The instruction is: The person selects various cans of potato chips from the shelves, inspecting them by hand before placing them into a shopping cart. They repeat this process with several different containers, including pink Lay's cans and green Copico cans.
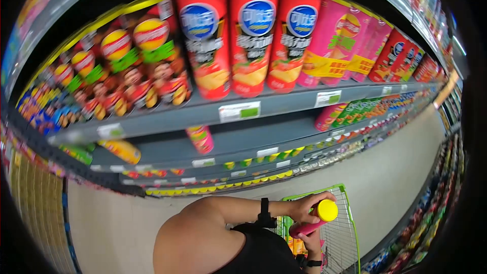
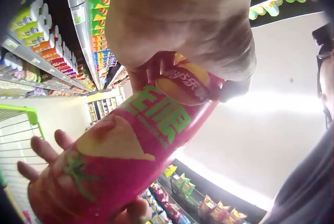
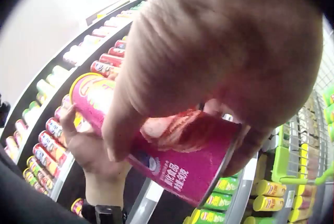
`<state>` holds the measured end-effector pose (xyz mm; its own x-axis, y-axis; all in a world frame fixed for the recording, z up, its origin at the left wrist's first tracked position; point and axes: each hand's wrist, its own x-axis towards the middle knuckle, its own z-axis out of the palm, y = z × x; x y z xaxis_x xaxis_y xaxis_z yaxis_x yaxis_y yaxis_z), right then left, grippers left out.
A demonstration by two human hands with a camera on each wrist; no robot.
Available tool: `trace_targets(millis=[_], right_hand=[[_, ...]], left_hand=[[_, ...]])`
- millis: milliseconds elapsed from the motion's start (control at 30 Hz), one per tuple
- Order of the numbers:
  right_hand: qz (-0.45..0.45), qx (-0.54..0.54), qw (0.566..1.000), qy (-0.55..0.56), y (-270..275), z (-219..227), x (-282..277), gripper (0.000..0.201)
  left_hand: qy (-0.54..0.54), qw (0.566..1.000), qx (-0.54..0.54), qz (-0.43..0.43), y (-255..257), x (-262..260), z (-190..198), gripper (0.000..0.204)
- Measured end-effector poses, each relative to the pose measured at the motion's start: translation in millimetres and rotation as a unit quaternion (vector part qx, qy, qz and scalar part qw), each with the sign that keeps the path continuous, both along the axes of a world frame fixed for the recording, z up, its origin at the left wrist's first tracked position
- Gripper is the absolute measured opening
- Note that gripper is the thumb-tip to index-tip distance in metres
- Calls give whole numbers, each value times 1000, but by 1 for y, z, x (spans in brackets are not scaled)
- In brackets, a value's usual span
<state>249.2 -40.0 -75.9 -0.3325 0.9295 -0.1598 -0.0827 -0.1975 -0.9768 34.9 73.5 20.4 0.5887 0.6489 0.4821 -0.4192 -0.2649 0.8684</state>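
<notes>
A pink chip canister (image 1: 306,229) with a yellow lid (image 1: 327,210) is held by both hands over the shopping cart. My left hand (image 1: 303,208) grips its upper end close to the lid. Lower down, my right hand (image 1: 313,243) holds the canister near its base. Green lettering and a chip-and-tomato picture show on the canister (image 2: 122,148) in the left wrist view. In the right wrist view, small white print stands on the canister (image 3: 180,169) beside its metal bottom rim, with the right fingers wrapped around the body.
The wire cart (image 1: 353,228) with green trim holds some orange packages (image 1: 297,246). Ahead runs a grey shelf (image 1: 198,116) with red canisters (image 1: 253,40) and pink canisters (image 1: 329,40). On the lower shelf stands one pink canister (image 1: 200,139). More stocked shelves (image 1: 431,208) line the right side.
</notes>
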Motion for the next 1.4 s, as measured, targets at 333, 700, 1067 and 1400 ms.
trace_targets(millis=[333,700,1067,1400], right_hand=[[21,215,963,-160,-31,20,-20,68],[247,90,964,-25,-109,-18,16,67],[60,84,995,18,-126,-14,34,73],[49,81,991,-93,-106,-69,65,64]], left_hand=[[108,935,-77,329,-131,12,-3,82],[70,967,-84,231,-225,43,11,93],[111,930,-62,344,-218,63,15,94],[120,966,38,228,-174,64,30,92]])
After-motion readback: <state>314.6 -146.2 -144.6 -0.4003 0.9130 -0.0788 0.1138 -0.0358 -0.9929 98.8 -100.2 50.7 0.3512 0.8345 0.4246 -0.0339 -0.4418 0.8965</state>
